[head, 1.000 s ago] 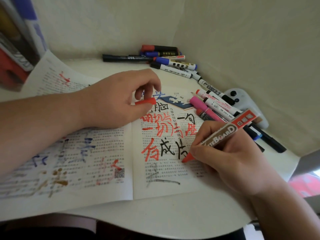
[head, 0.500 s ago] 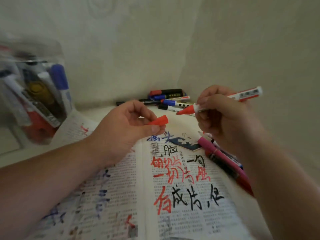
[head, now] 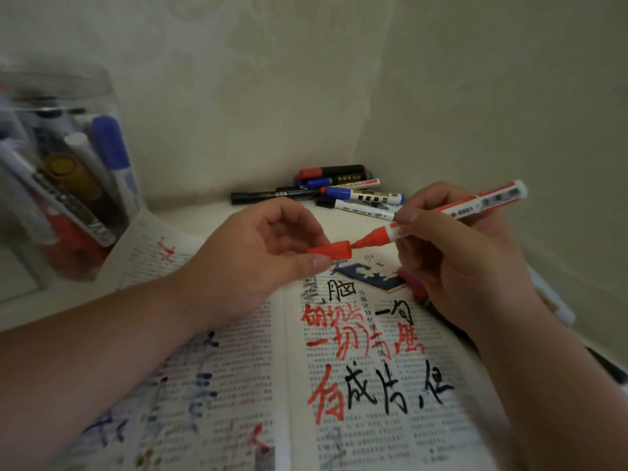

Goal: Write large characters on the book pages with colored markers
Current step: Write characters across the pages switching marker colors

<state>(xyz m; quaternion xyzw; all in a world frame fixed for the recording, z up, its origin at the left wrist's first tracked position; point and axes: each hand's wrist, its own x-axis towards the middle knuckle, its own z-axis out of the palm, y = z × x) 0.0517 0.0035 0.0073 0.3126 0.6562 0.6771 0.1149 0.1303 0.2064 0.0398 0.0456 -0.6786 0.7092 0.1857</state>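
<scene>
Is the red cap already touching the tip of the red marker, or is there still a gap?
Touching. In the head view the marker's tip meets the open end of the red cap with no gap visible; the cap is not yet pushed on.

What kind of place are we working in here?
Probably a home desk pushed into a wall corner: an open printed book covered in marker characters, loose capped markers piled against the pale wall, and a clear plastic jar of markers.

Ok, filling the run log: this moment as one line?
phase: recapping | left hand: red cap | right hand: red marker | tip at cap mouth
</scene>
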